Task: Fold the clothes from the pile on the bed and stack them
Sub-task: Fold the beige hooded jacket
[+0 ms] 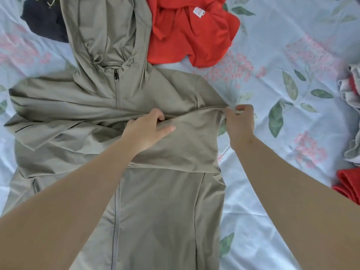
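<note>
Your left hand (pixel 150 127) grips the folded sleeve (pixel 191 137) lying across the chest of the khaki jacket (pixel 155 201), and your right hand (pixel 240 121) pinches that sleeve at the shoulder. The khaki jacket lies zip-up mid-bed (pixel 292 65), its hood toward the far edge beside a red garment (pixel 187 32).

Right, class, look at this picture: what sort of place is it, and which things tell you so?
Most likely a bedroom: a flowered bed sheet lies under everything, a hooded jacket is spread flat on it, and a red top and a dark top lie loose beyond.
</note>
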`<state>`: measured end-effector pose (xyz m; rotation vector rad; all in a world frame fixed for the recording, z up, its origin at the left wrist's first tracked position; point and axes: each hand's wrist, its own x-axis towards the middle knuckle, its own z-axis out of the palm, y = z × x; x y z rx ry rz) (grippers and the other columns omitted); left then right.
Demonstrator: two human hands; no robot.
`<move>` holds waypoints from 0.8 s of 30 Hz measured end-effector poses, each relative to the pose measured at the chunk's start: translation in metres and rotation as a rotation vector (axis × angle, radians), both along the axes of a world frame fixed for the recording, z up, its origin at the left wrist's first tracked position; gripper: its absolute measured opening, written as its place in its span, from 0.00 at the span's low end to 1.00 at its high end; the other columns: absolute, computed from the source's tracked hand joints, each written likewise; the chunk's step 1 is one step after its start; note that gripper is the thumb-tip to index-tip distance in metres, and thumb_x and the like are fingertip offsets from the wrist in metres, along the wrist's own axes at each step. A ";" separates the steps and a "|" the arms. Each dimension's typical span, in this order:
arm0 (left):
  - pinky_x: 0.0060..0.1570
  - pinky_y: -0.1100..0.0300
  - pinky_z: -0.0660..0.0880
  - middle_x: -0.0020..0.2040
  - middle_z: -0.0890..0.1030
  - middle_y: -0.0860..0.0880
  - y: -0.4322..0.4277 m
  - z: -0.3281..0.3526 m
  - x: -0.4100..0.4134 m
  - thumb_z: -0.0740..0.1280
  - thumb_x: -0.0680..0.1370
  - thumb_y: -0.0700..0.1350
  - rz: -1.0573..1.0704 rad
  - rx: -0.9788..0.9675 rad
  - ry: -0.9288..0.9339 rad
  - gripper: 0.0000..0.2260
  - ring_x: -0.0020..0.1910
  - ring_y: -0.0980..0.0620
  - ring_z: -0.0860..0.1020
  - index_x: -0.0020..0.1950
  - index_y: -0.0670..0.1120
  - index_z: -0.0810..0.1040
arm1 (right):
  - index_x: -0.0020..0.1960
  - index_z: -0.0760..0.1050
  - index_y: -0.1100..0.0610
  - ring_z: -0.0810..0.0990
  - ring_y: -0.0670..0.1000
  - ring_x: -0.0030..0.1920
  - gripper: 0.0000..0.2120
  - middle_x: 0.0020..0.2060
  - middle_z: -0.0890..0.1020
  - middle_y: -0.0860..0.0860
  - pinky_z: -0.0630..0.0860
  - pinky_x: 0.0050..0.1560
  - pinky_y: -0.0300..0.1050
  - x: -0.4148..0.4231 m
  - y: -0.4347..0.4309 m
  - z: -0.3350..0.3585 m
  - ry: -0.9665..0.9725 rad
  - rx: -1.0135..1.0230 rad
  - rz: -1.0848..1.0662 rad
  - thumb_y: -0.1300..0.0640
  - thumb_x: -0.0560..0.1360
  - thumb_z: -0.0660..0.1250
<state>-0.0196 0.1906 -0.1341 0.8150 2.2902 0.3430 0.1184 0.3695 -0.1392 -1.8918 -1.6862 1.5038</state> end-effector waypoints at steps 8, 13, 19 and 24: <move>0.64 0.50 0.58 0.64 0.74 0.51 -0.069 0.006 -0.002 0.58 0.78 0.58 -0.079 -0.211 0.357 0.20 0.65 0.47 0.68 0.67 0.51 0.69 | 0.61 0.69 0.53 0.72 0.47 0.44 0.15 0.49 0.71 0.47 0.73 0.51 0.49 0.024 -0.113 0.019 0.054 0.130 0.800 0.58 0.75 0.64; 0.67 0.45 0.54 0.66 0.73 0.49 -0.130 0.011 -0.018 0.61 0.79 0.52 0.157 -0.062 0.509 0.16 0.69 0.46 0.64 0.65 0.49 0.74 | 0.74 0.58 0.51 0.67 0.59 0.65 0.27 0.67 0.66 0.55 0.67 0.65 0.54 0.011 -0.129 0.009 -0.263 0.025 0.905 0.53 0.77 0.62; 0.71 0.44 0.53 0.76 0.56 0.49 -0.199 0.011 -0.060 0.58 0.76 0.37 0.584 -0.044 0.349 0.28 0.74 0.43 0.53 0.74 0.54 0.60 | 0.75 0.54 0.47 0.69 0.58 0.62 0.29 0.64 0.69 0.54 0.67 0.64 0.55 -0.019 -0.172 0.017 -0.259 0.229 0.754 0.57 0.77 0.59; 0.67 0.45 0.55 0.76 0.54 0.49 -0.231 0.000 -0.100 0.64 0.75 0.43 0.387 -0.196 0.396 0.27 0.74 0.45 0.52 0.73 0.57 0.62 | 0.74 0.57 0.47 0.72 0.58 0.59 0.29 0.60 0.72 0.55 0.70 0.62 0.56 -0.049 -0.202 0.011 -0.222 0.254 0.781 0.59 0.76 0.60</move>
